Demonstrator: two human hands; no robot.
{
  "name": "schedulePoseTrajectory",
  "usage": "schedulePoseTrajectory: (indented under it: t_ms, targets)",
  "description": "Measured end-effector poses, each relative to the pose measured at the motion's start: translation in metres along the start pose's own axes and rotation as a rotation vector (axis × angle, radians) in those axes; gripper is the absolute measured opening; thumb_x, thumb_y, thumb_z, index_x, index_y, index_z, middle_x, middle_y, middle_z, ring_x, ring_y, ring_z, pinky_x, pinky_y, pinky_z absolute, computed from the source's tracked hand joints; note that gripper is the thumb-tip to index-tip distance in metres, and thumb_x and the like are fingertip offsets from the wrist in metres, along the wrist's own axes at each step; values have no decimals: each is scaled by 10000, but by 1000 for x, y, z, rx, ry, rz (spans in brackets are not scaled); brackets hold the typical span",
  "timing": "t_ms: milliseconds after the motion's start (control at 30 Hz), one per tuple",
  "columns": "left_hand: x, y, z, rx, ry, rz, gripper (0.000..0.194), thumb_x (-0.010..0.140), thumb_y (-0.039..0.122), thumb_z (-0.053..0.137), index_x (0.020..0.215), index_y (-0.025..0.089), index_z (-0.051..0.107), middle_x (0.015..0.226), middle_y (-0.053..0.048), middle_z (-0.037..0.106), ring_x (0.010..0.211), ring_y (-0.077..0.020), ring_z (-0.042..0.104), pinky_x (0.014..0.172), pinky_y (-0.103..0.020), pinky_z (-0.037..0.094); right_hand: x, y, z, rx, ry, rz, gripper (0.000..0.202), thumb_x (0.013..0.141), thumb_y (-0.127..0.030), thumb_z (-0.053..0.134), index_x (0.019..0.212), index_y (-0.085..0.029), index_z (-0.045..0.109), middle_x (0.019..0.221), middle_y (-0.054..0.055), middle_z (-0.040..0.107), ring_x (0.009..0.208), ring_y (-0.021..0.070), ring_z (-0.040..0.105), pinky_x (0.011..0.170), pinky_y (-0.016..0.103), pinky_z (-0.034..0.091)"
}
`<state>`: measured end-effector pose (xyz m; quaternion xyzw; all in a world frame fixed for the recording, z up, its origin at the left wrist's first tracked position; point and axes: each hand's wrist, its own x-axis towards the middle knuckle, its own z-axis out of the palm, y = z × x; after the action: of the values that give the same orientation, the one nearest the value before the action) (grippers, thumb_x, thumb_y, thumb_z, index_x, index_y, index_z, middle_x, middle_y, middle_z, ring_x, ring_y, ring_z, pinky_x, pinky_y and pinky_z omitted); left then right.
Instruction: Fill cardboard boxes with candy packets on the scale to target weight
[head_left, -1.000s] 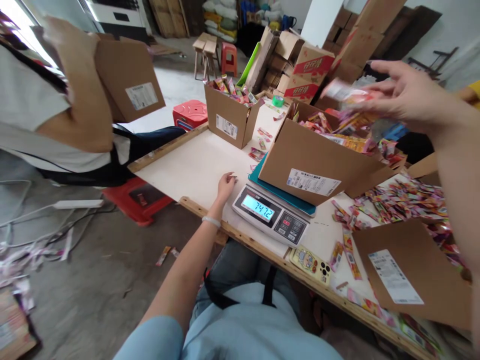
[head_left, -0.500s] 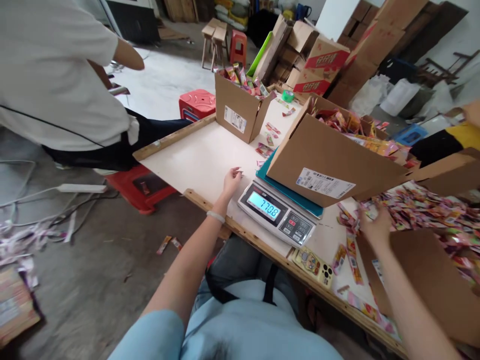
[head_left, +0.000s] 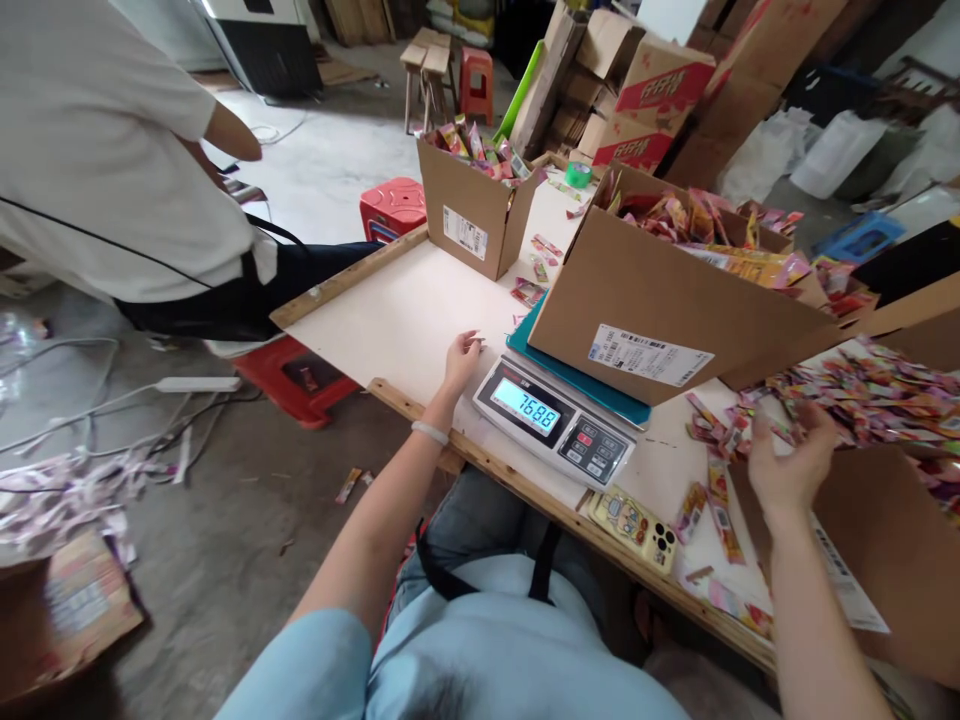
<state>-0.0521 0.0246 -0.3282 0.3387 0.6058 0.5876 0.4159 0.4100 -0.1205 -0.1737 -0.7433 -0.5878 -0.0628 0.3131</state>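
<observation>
My right hand [head_left: 789, 462] hangs over the near edge of the sachet pile [head_left: 870, 395], fingers spread and loosely curled, palm down; from here I cannot tell whether a sachet is already pinched under them. My left hand [head_left: 461, 357] rests on the bare surface [head_left: 390, 315] just left of the scale [head_left: 553, 420], fingers lightly curled and grasping nothing.

The scale's lit display reads a four-digit figure, and on its teal platform stands the box [head_left: 660, 305], heaped with sachets up past its rim. By that heap I judge the filling is well along; what is left, I think, is trimming the weight by a few sachets, and the pile beside my right hand has plenty to draw from. A few loose sachets lie between the scale and the pile, and a phone [head_left: 634, 520] lies at the near edge.

A brown flap [head_left: 892, 540] lies on the surface under my right wrist. Farther back stands a second box [head_left: 474, 215], also full. A person in a white shirt [head_left: 112, 150] sits at the far left by a red stool [head_left: 292, 375].
</observation>
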Motion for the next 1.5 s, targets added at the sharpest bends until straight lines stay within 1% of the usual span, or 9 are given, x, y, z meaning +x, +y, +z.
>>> schedulePoseTrajectory:
  t_ms: [200,367,567,733,900,1067,1233,1367,1500]
  targets:
    - [0,3,-5,-11,-13,2,306,879,117,599,1171,125,691,1037,-119,782,884,-175,744,915,-337,585,55,-66,-31,27,-69,76,692,978,-733,337,1330,-175,546,1202,204,641,1180,347,655,1097,552,530]
    - [3,-1,-3,-35,-11,-2,289,865,117,599,1136,132,699,1010,-106,779,871,-175,745,930,-350,582,-22,-31,5,-446,-687,441,752,890,-751,506,1206,-87,662,1144,294,658,1181,460,650,1017,643,503]
    - [4,-2,-1,-34,-25,3,304,851,146,628,1142,145,715,1046,-99,775,915,-188,740,970,-367,571,-94,7,32,-327,-724,419,453,912,-308,492,1278,-69,609,1029,197,706,996,276,720,949,402,558]
    - [4,4,-5,-34,-16,7,290,835,163,650,1115,151,720,990,-82,769,911,-196,733,997,-395,569,-12,-12,-12,-105,-444,260,280,844,-236,532,1097,-142,606,935,102,711,812,182,688,829,292,557]
    - [3,11,-7,-40,-4,-1,286,837,138,624,1109,151,712,957,-68,770,878,-180,732,1025,-410,564,108,-107,-84,46,351,-335,407,970,-369,505,1290,-120,521,1237,191,648,1103,207,678,1019,375,543]
    - [-3,17,-9,-54,-1,-34,299,857,112,592,1139,126,690,988,-98,777,866,-166,735,978,-369,577,167,-188,-104,-161,29,-705,513,980,-411,612,1411,-138,556,1164,107,679,1225,196,621,1166,460,433]
    - [-7,22,-3,-99,-23,-70,297,904,197,642,1194,140,674,1082,-136,784,892,-173,749,914,-350,593,171,-148,-73,367,144,-259,564,936,-392,666,1386,-98,493,1165,141,665,914,93,629,887,284,493]
    - [-11,38,5,-128,-136,-79,342,968,378,643,1243,177,672,1218,-154,761,980,-204,750,876,-346,593,168,-114,-35,813,-90,318,470,1006,-418,487,1384,-140,479,1181,142,653,832,104,639,816,298,503]
    - [-18,58,7,-147,-357,-19,515,1001,567,576,1365,207,636,1380,-167,698,1193,-263,698,984,-401,569,166,-113,-14,956,-201,236,554,964,-577,477,1290,-135,547,1100,145,670,1003,179,681,922,356,541]
